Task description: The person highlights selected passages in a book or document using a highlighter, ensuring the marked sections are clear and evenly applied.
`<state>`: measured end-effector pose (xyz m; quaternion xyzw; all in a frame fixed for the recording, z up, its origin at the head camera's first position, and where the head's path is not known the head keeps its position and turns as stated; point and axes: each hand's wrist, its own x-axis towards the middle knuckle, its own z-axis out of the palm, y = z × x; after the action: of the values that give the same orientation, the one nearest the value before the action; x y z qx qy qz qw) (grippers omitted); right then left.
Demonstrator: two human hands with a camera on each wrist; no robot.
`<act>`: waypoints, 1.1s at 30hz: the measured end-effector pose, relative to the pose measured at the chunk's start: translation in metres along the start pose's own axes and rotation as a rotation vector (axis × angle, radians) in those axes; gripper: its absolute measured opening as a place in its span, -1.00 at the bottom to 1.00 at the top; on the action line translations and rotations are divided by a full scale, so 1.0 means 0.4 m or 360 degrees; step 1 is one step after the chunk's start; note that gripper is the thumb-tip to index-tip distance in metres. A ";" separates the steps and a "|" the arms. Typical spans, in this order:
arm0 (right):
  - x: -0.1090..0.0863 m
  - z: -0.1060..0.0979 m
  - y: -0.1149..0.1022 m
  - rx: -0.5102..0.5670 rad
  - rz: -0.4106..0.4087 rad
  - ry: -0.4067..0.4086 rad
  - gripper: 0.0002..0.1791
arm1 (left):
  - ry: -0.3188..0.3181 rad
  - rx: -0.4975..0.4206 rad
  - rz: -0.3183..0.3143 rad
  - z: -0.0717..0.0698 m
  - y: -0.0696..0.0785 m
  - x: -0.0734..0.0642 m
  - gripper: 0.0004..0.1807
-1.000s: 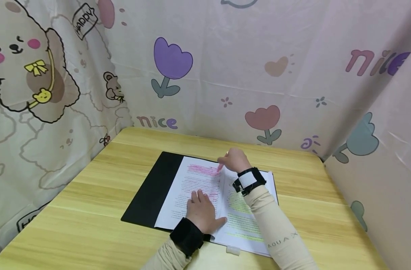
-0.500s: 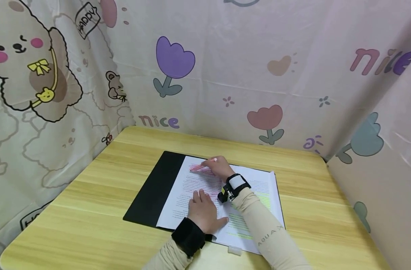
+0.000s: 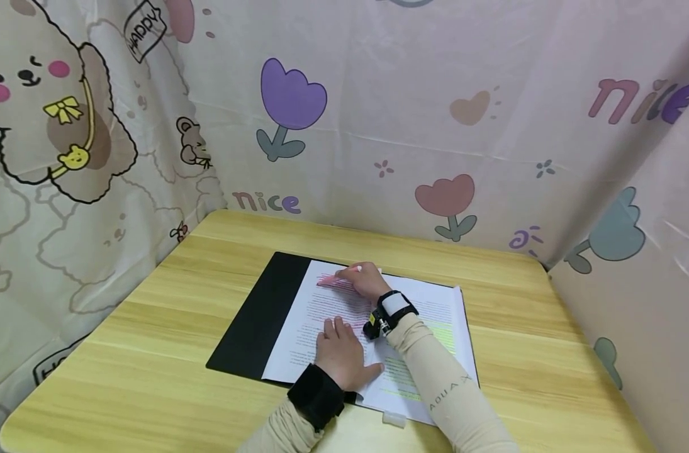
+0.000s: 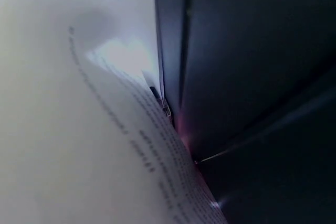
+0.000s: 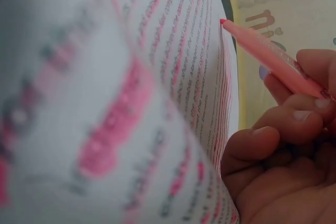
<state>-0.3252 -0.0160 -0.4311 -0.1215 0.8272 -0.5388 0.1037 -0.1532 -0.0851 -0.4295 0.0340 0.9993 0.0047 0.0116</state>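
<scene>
My right hand (image 3: pixel 369 281) pinches a pink highlighter (image 5: pixel 278 59) near the top of the left printed page (image 3: pixel 316 314). In the right wrist view its tip is right at the page, beside pink-marked lines of text. The other fingers (image 5: pixel 252 145) curl in under the pen. My left hand (image 3: pixel 341 358) lies flat with fingers spread on the lower part of the same page, its thumb reaching over the centre fold. The right page (image 3: pixel 403 393) carries yellow-marked lines and is partly covered by my right forearm. In the left wrist view only blurred print and a dark surface (image 4: pixel 252 51) show.
The pages lie in an open black folder (image 3: pixel 253 321) on a wooden table (image 3: pixel 151 352). A small pale tab (image 3: pixel 394 419) sits at the folder's near edge. A patterned curtain (image 3: pixel 367 82) stands behind the table and along both sides.
My right hand has moved left with the highlighter, from near the centre fold to the left part of the top lines. In the last half second it barely shifted. My left hand stays put.
</scene>
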 end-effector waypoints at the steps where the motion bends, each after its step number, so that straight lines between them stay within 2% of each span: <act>1: 0.001 0.002 0.001 -0.0009 -0.0006 -0.0005 -0.60 | -0.0004 0.0002 -0.0003 0.001 -0.001 0.000 0.16; 9: 0.016 0.010 0.002 -0.0125 -0.0053 0.0010 -0.63 | 0.0030 0.0015 0.0002 -0.001 -0.004 -0.005 0.16; 12: 0.019 0.013 -0.006 -0.0198 -0.0079 0.0026 -0.57 | 0.0030 0.0023 0.0005 -0.001 -0.004 -0.003 0.15; 18: 0.014 0.019 -0.027 -0.0279 -0.0002 0.0051 -0.47 | 0.0009 0.0016 0.0007 -0.001 -0.002 -0.001 0.14; 22: 0.012 0.017 -0.027 -0.0313 -0.0003 0.0062 -0.46 | 0.0005 0.0014 0.0008 0.000 -0.002 -0.001 0.14; 33: 0.003 0.002 -0.024 -0.0235 0.0026 0.0080 -0.49 | 0.0022 -0.0017 0.0001 -0.001 -0.004 -0.006 0.16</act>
<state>-0.3252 -0.0207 -0.4228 -0.1086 0.8679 -0.4784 0.0781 -0.1510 -0.0868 -0.4289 0.0341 0.9994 0.0102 0.0048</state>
